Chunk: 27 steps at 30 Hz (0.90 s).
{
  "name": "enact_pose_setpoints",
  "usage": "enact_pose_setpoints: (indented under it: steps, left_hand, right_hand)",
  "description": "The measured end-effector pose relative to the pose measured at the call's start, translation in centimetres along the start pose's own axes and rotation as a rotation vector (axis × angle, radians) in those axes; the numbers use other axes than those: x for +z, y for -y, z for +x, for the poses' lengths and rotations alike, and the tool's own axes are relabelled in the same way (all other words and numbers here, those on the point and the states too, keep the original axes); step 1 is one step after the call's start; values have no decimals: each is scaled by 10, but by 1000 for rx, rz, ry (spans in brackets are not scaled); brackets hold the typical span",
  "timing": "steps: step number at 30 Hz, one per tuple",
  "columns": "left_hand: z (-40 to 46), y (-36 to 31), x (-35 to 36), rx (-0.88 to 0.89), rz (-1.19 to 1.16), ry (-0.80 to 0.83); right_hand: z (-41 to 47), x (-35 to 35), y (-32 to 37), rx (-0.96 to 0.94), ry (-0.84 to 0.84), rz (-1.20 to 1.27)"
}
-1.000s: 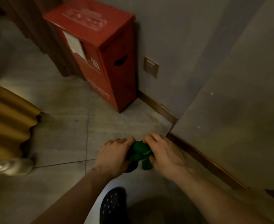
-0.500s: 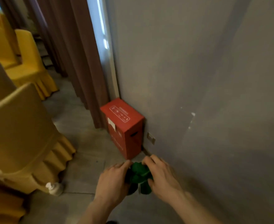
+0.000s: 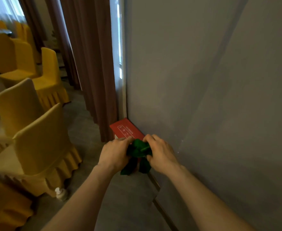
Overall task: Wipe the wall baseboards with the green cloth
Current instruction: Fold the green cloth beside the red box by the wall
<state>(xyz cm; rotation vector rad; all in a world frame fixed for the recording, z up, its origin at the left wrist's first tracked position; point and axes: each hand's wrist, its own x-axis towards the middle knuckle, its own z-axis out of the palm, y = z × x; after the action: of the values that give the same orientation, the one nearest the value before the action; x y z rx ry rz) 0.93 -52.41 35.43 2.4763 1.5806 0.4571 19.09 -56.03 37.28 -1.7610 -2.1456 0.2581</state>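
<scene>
The green cloth [image 3: 139, 151] is bunched up in the air between both hands, its ends dangling below the fingers. The left hand [image 3: 114, 153] and right hand [image 3: 161, 154] each have fingers curled tight on it. Just beyond the fingers stands a red box [image 3: 126, 130]; below them, the baseboard [image 3: 155, 182] runs along the grey wall [image 3: 203, 97].

White printing sits on the top face of the red box [image 3: 126, 130] down by the wall: a framed panel with small pictogram-like marks and a line of tiny characters beside it. It's far too small and blurred to read a single word. Nothing else in view carries any lettering, number or sign.
</scene>
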Motion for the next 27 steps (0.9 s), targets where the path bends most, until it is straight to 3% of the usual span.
enact_pose_setpoints:
  steps: [16,27]
  left_hand:
    - [111,129,-76,140,56,-180]
    - [201,192,-15,159,76,-95]
  right_hand:
    - [165,0,67,-63,-153,-73]
    - [249,60,23,33,-97,-41]
